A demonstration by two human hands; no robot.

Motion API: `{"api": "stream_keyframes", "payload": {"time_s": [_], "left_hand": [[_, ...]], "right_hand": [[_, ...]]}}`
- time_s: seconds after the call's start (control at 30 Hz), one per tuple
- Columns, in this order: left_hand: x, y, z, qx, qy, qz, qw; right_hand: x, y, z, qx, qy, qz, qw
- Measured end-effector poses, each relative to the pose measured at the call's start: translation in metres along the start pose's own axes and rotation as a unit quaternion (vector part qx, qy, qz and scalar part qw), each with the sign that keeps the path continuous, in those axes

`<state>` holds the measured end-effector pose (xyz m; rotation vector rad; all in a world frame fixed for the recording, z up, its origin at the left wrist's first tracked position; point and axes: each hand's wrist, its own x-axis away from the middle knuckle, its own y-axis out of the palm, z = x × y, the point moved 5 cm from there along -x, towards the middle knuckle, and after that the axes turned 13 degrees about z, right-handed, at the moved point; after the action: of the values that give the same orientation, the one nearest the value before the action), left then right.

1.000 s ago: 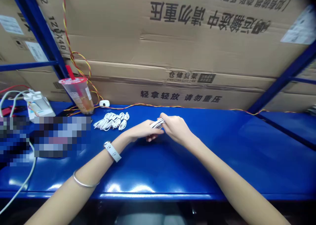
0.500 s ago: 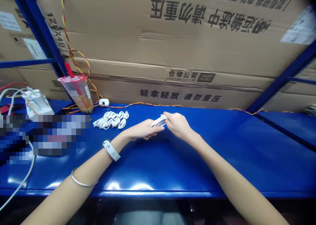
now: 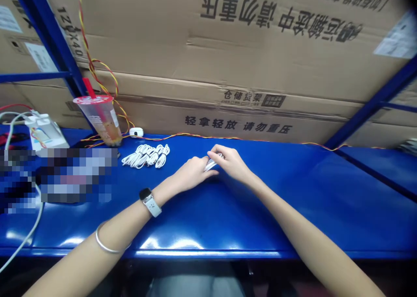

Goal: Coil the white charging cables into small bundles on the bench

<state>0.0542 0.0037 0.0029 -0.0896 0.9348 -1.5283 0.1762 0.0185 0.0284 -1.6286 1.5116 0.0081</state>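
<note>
Between my two hands, just above the blue shelf point(image 3: 202, 223), is a coiled white cable point(image 3: 211, 163). My left hand point(image 3: 193, 173) grips the coil's left side, its thumb pointing right beneath it. From the right, my right hand point(image 3: 232, 163) is closed over the coil's other end, with thumb and forefinger bent around it. The fingers hide much of the coil. To the left of my hands, several bundled white cables point(image 3: 146, 156) lie in a row on the shelf.
A lidded drink cup point(image 3: 102, 121) with a red straw stands at the back left, near a white earbud case point(image 3: 136, 132). Further left sits a white power adapter point(image 3: 45, 129) with cables. Twisted red-yellow wire point(image 3: 182, 135) runs along the cardboard box point(image 3: 156, 118) behind.
My left hand has turned over, its back and watch face now showing more. My right fingers have come further over the coil, covering more of it.
</note>
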Motion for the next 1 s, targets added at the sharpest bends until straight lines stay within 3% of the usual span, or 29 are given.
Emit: {"api": "stream_keyframes", "payload": {"time_s": [0.17, 0.4, 0.73, 0.9, 1.0], "left_hand": [[0.000, -0.007, 0.018, 0.057, 0.024, -0.065, 0.996], [0.000, -0.002, 0.015, 0.124, -0.042, -0.082, 0.988], [0.001, 0.002, 0.011, -0.078, 0.061, 0.041, 0.994], [0.005, 0.003, 0.021, -0.257, 0.106, -0.004, 0.960], [0.007, 0.003, 0.023, -0.288, 0.105, -0.047, 0.951]], "right_hand": [[-0.002, -0.017, -0.006, 0.009, -0.014, 0.108, 0.994], [-0.004, -0.021, -0.003, 0.005, 0.028, 0.142, 0.989], [-0.008, -0.021, 0.007, -0.013, 0.071, 0.134, 0.988], [-0.009, -0.027, 0.000, 0.085, 0.012, 0.155, 0.984], [-0.009, -0.023, 0.002, 0.079, 0.014, 0.150, 0.985]]}}
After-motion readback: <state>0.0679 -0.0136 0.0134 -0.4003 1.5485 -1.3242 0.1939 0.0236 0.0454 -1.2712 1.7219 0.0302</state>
